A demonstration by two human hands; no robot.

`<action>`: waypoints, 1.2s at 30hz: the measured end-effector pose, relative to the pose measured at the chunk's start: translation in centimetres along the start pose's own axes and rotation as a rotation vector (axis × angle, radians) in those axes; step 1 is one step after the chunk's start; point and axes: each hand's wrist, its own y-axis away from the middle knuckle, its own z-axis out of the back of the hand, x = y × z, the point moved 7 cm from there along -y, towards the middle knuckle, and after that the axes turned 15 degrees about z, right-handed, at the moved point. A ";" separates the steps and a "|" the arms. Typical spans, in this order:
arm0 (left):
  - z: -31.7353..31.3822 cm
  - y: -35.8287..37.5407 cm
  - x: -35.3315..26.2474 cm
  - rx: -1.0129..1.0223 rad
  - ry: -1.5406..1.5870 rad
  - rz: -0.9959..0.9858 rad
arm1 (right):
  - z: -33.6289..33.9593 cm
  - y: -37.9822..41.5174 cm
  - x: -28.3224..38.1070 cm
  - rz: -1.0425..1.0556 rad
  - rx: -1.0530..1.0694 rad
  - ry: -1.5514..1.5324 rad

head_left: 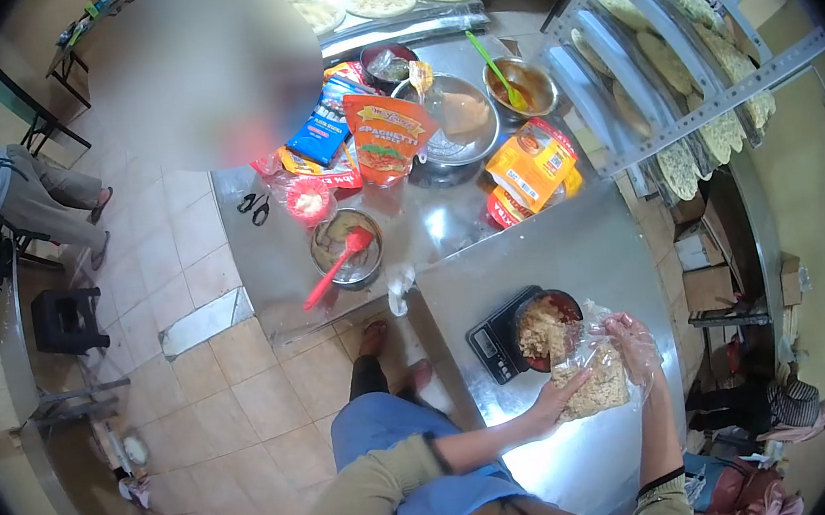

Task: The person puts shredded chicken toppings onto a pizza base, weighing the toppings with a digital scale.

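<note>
Plastic bag (599, 384) of shredded filling sits low and right of centre in the frame, on the steel worktop (573, 251) just beside a dark bowl (548, 327) on a black scale (498, 343). Left hand (552, 406) reaches in from below, forearm bent across, its grip closed on the bag's lower edge — right hand (633, 345), gloved in clear plastic, comes up from the lower right and pinches the bag's upper side.

Head-worn fisheye view, looking steeply down
</note>
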 end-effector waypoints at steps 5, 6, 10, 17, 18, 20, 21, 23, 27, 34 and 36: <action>0.0 -0.3 0.1 0.063 0.034 0.016 | 0.8 -0.7 -1.0 0.054 0.026 0.032; 0.1 -0.3 0.1 0.054 0.022 0.009 | 1.1 -0.9 -1.4 0.081 0.034 0.061; 0.1 -0.5 0.4 0.077 0.031 0.026 | 1.2 -0.6 -1.3 0.087 0.020 0.131; -0.7 0.6 0.3 0.071 0.016 -0.028 | 0.4 -0.2 1.1 0.169 0.113 0.672; -0.7 0.4 0.6 0.105 0.052 0.005 | -0.2 0.2 1.4 0.095 0.070 0.596; -1.2 0.9 0.3 0.093 0.066 -0.001 | -0.2 0.0 0.9 0.028 0.029 0.493; -1.3 0.8 0.2 0.116 0.076 -0.007 | 0.0 -0.2 0.3 0.022 0.035 0.463; -1.3 0.9 0.2 0.110 0.096 -0.011 | 0.4 -0.8 -0.7 0.035 0.047 0.425; -1.4 0.8 0.2 0.120 0.136 0.000 | 0.7 -1.0 -1.2 0.048 0.055 0.385; -0.5 0.5 0.2 0.021 0.053 -0.016 | -1.5 0.6 -0.1 -0.080 0.105 -0.003; -0.5 0.6 0.2 0.025 0.046 -0.014 | -1.4 0.6 0.1 -0.098 0.121 0.083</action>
